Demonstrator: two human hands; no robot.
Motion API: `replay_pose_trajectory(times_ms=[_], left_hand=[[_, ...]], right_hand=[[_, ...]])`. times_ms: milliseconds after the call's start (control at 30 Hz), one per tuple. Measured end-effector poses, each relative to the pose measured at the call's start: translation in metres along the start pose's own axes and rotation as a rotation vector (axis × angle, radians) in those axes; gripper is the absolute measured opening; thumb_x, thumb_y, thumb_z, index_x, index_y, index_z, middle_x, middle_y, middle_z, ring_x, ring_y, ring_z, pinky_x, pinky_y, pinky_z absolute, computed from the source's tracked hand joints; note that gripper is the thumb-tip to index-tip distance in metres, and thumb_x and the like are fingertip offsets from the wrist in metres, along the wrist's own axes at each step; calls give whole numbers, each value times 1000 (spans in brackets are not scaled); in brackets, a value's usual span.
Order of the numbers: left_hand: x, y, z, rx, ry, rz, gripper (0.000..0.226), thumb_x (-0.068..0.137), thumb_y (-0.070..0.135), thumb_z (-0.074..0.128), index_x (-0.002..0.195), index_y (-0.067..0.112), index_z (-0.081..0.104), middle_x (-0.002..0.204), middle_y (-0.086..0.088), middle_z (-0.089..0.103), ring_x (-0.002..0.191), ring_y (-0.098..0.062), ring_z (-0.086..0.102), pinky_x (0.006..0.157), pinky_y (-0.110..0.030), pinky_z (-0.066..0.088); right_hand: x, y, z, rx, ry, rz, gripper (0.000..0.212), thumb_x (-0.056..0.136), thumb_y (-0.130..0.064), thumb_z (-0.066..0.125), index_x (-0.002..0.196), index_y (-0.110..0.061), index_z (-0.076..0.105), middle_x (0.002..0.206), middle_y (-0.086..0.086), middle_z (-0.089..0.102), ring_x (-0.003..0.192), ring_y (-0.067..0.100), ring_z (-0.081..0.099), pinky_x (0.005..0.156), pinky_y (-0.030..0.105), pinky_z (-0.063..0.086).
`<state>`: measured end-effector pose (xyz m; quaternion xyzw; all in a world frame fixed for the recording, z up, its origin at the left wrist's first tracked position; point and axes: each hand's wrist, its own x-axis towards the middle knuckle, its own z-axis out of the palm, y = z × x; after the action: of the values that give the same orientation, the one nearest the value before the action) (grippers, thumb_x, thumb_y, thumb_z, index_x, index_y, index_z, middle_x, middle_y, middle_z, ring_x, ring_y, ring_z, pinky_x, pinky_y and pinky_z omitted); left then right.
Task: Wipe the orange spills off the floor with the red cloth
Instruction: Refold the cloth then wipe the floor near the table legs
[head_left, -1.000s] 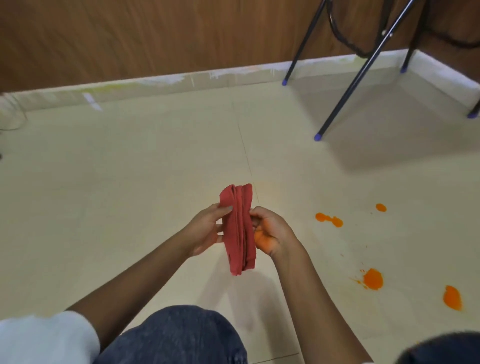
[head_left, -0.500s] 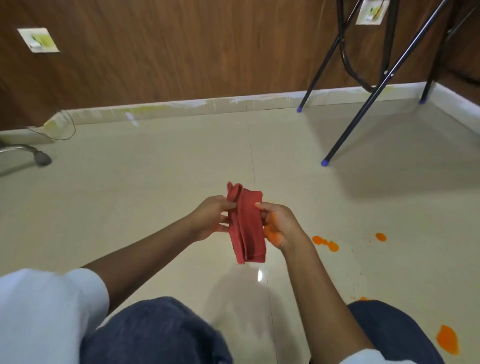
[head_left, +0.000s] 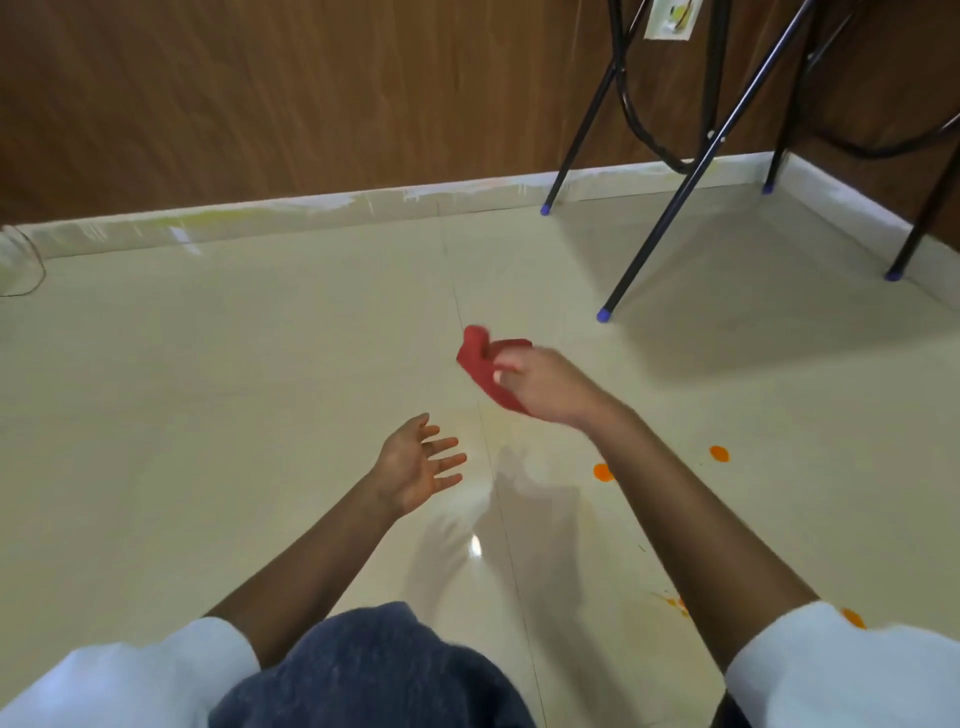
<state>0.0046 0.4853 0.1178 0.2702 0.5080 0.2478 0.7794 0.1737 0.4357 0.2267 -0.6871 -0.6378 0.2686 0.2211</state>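
My right hand grips the folded red cloth in the air above the cream tiled floor, slightly blurred by motion. My left hand hangs lower and to the left, palm up, fingers spread, holding nothing. Orange spills lie on the floor to the right: one spot beyond my right forearm, one spot partly hidden by that forearm, and smears near my right elbow. Another orange patch shows at my right sleeve.
Black metal chair legs with blue tips stand at the upper right near the corner. A wood-panelled wall with a pale skirting runs across the back. My knee in dark blue trousers fills the bottom middle. A thin wire lies far left.
My left hand let go of the cloth and dropped open to the lower left. My right hand carried the cloth up and to the right.
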Motion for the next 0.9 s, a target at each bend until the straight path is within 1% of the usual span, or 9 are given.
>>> replay_pose_trajectory(times_ms=[133, 267, 367, 433, 500, 567, 667, 800, 900], left_hand=[[20, -39, -32, -33, 59, -107, 40, 95, 40, 35, 118, 8, 40, 115, -18, 51, 91, -38, 56, 74, -48, 45], [27, -85, -75, 27, 199, -254, 47, 94, 44, 39, 121, 5, 38, 107, -18, 52, 77, -32, 55, 66, -44, 46], [29, -105, -92, 137, 211, -270, 47, 91, 40, 50, 119, 3, 44, 107, -16, 54, 75, -28, 56, 64, -38, 47], [31, -109, -95, 119, 237, -206, 38, 91, 37, 50, 111, 4, 48, 100, -13, 56, 76, -26, 57, 65, -36, 47], [34, -107, -93, 62, 271, -121, 29, 93, 35, 47, 100, 7, 51, 95, -12, 57, 76, -25, 59, 64, -34, 47], [37, -103, -90, 63, 286, -52, 27, 94, 34, 46, 93, 9, 54, 93, -10, 58, 76, -24, 58, 64, -33, 47], [42, -101, -84, 240, 298, 23, 30, 94, 34, 46, 101, 6, 57, 95, -8, 59, 83, -24, 57, 68, -33, 46], [51, -103, -87, 648, 286, 180, 29, 95, 32, 44, 104, 9, 58, 108, -9, 58, 101, -25, 55, 85, -39, 45], [62, -100, -101, 1032, 237, 370, 31, 95, 31, 44, 113, 9, 58, 119, -7, 54, 113, -23, 48, 89, -30, 36]], right_hand=[[-23, 41, 108, -215, -186, 119, 25, 96, -13, 37, 112, -9, 56, 110, 16, 63, 99, 30, 58, 72, 32, 39], [-77, 73, 217, -142, -382, 264, 33, 100, -20, 32, 127, -13, 49, 121, 16, 60, 109, 32, 56, 85, 35, 43], [-91, 87, 241, 11, -380, 317, 36, 101, -26, 33, 131, -16, 50, 130, 10, 56, 118, 27, 51, 95, 33, 41], [-80, 98, 231, 114, -324, 343, 36, 101, -25, 37, 132, -13, 51, 133, 11, 55, 121, 25, 50, 97, 28, 36], [-58, 112, 208, 238, -211, 369, 32, 99, -21, 43, 125, -8, 57, 129, 11, 58, 118, 24, 53, 94, 22, 34], [-28, 126, 185, 227, -140, 359, 27, 98, -21, 44, 117, -12, 62, 117, 10, 64, 109, 26, 57, 89, 25, 39], [10, 142, 162, -19, -118, 290, 30, 99, -31, 40, 124, -25, 55, 120, 4, 62, 110, 24, 55, 91, 37, 43], [17, 154, 161, -312, -89, 219, 38, 100, -28, 35, 138, -27, 42, 139, 2, 45, 129, 23, 33, 102, 41, 29], [7, 160, 183, -387, -155, 85, 39, 100, -28, 35, 139, -29, 41, 150, 1, 33, 140, 19, 20, 111, 40, 16]])
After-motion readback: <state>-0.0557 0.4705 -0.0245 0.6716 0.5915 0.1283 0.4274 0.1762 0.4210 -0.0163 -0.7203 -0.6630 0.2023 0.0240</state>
